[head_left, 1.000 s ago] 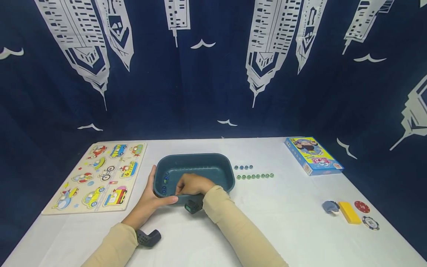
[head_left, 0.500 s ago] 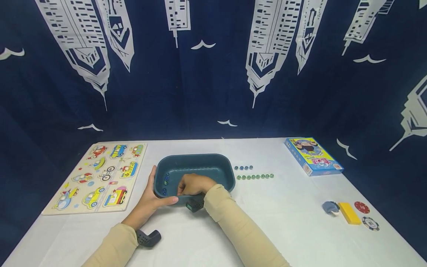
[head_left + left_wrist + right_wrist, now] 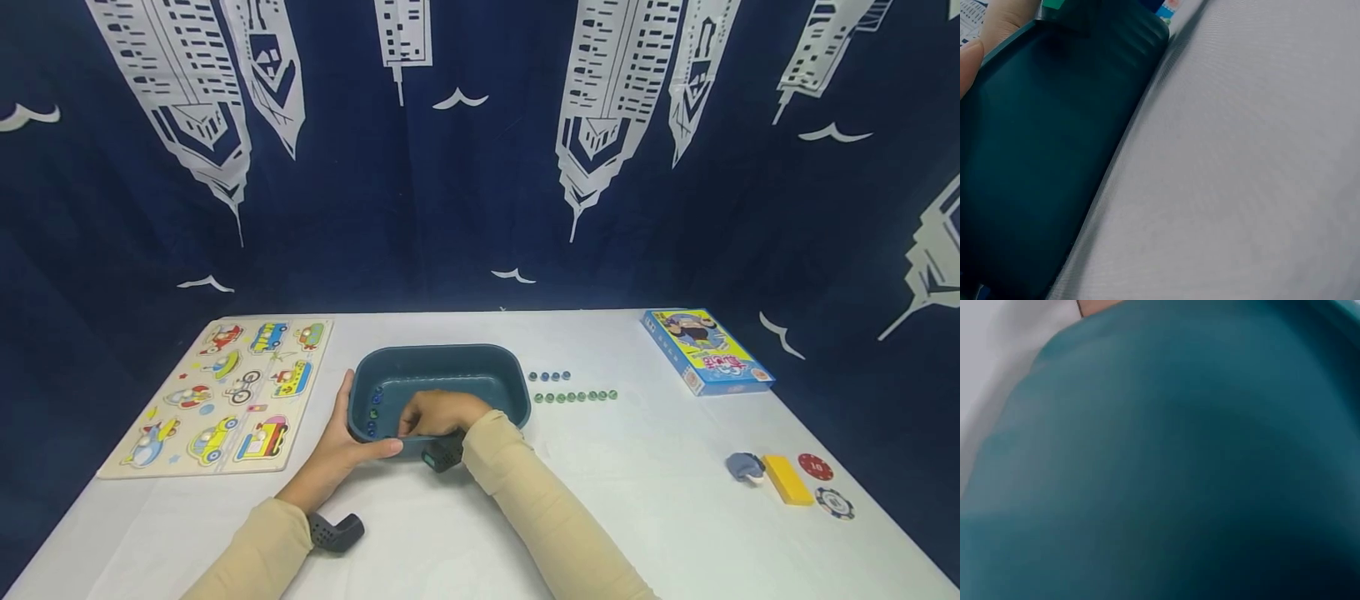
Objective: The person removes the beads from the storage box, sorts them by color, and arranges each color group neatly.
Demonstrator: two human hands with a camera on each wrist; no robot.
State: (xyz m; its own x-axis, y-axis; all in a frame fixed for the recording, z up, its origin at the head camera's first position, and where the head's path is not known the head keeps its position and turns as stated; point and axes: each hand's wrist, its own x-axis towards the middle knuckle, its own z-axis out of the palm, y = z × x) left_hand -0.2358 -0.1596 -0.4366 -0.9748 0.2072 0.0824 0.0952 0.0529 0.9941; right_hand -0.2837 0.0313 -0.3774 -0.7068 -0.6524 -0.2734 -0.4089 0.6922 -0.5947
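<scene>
Head view: should the left hand (image 3: 337, 450), spread straight against the tray (image 3: 442, 360) at 8 o'clock, slip, I risk marbles (image 3: 373, 413) rolling; whether the curled right hand (image 3: 440, 412) holds anything, I cannot tell.

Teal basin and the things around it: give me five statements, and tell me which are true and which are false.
1. The right hand's grip is inside the teal basin. True.
2. The left hand's grip is on the picture puzzle. False: the left hand's grip is at the basin's left end.
3. The green row lies nearer the person than the blue row. True.
4. The blue row has more pieces than the green row. False: four blue, eight green.
5. The yellow block lies on the game box. False: the yellow block lies on the white table.
</scene>
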